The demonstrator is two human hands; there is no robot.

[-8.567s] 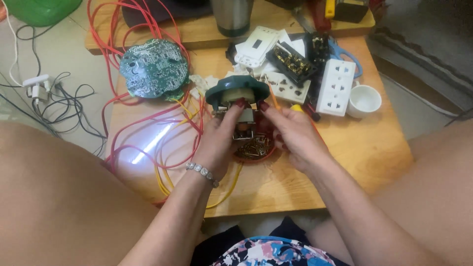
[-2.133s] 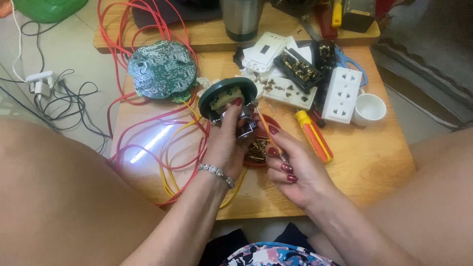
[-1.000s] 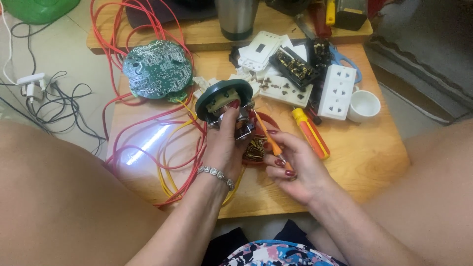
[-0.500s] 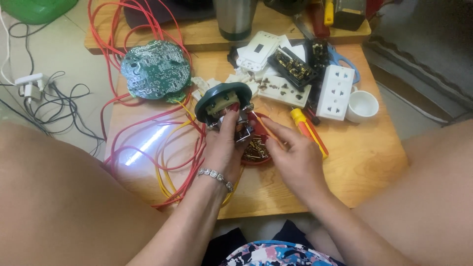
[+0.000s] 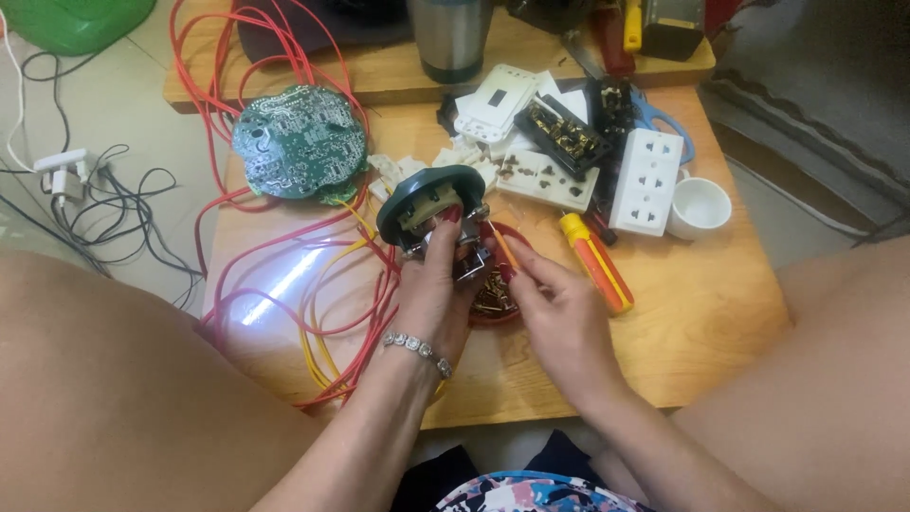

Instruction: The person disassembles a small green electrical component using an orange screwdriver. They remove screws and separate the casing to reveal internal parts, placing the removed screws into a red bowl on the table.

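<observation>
My left hand (image 5: 438, 289) is closed around a round dark-green housing (image 5: 427, 201), held tilted just above the wooden table (image 5: 701, 313) — over a small red dish of brass parts (image 5: 493, 299). My right hand (image 5: 561, 308) pinches a thin orange wire (image 5: 505, 250) against it — an orange-handled screwdriver (image 5: 595, 262) lies just beside.

Low wooden table (image 5: 720, 313) under red wires (image 5: 284, 303), circuit board (image 5: 299, 142), sockets (image 5: 646, 182), screwdriver (image 5: 595, 261).

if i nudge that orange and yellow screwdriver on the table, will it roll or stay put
The screwdriver probably rolls a little: its handle looks rounded and it lies loose on the flat wooden table. It looks stiff and light. The white power strip beside its tip would likely stop it that way.
</observation>
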